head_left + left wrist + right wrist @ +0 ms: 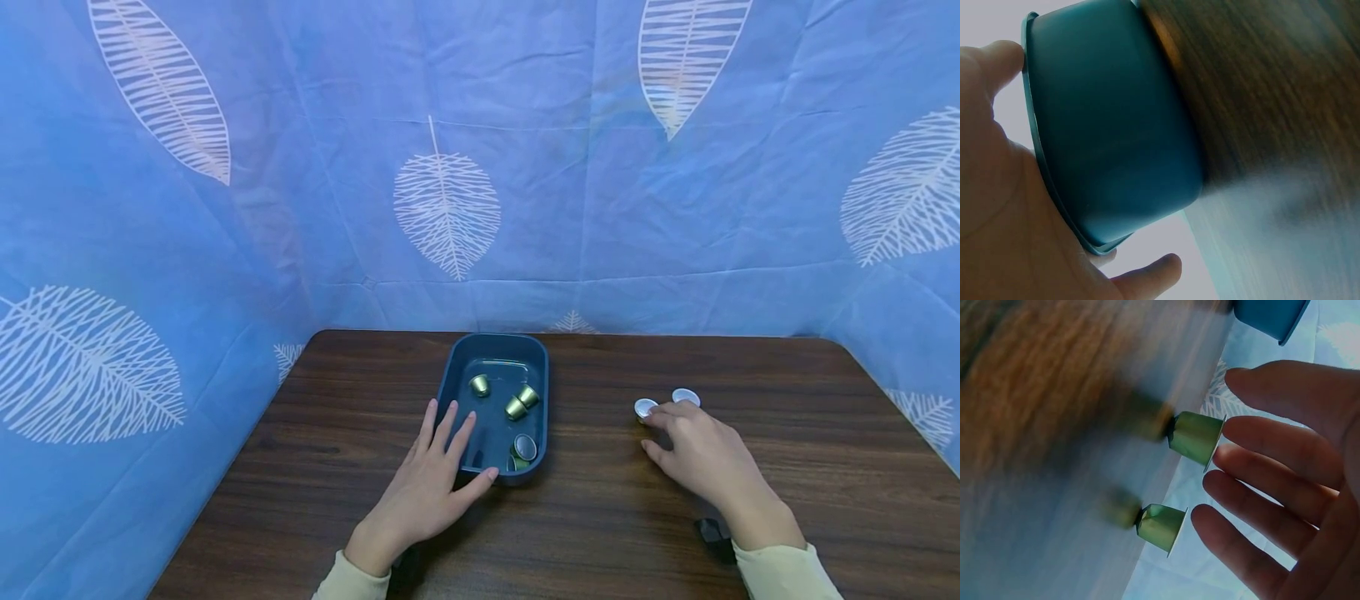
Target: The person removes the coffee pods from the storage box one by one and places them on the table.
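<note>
My left hand (420,500) rests on the near left part of a dark blue tray (487,429), fingers spread over its edge and thumb at the near rim. The left wrist view shows the tray's outer wall (1110,125) beside my palm. Several green-gold coffee capsules (480,385) lie inside the tray, some on their sides. To the right, my right hand (701,458) reaches over two more capsules standing lid-up on the table. Its fingertips are right at the lid of the nearer capsule (1194,439), thumb apart from it. The other capsule (1160,527) stands beyond the fingertips.
The dark wooden table (592,517) carries the tray near its back edge. A blue cloth (540,167) with white leaf prints hangs behind and at both sides. A small black object (712,537) shows under my right wrist.
</note>
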`<state>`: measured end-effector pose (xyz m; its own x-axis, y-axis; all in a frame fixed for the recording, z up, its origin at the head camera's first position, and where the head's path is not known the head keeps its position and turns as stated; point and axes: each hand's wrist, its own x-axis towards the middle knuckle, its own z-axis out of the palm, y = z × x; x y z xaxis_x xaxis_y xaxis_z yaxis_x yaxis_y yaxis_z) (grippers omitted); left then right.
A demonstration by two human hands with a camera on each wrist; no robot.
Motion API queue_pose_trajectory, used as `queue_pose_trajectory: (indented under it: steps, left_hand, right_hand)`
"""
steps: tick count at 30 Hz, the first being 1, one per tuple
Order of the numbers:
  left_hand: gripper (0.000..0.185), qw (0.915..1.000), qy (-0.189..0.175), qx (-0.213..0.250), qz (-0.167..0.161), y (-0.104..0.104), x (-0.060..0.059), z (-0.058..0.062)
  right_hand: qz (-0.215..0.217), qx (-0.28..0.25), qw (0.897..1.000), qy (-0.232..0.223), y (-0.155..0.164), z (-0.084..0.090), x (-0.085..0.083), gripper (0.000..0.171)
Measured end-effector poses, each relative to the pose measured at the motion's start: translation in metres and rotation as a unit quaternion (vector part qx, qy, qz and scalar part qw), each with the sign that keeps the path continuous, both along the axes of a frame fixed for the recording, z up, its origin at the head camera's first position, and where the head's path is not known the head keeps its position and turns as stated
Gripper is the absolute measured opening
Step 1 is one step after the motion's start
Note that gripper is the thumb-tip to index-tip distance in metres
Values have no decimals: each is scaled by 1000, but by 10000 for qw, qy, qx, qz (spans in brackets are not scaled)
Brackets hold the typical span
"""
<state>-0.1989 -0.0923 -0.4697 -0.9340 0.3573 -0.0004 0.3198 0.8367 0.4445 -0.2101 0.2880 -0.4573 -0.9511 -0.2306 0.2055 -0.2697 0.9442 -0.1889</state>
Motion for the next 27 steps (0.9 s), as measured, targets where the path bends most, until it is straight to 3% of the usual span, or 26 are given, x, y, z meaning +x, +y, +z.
queue_pose_trajectory:
  steps: [10,27]
  left_hand:
    - [84,10000,68,65,-17,1,-1,0]
    - [85,10000,26,50,-34,2,0,-1]
  right_hand:
    - [-84,35,9991,-404,1,-5,-3,55]
    - [210,-141,9996,-128,-6,-1,1,48]
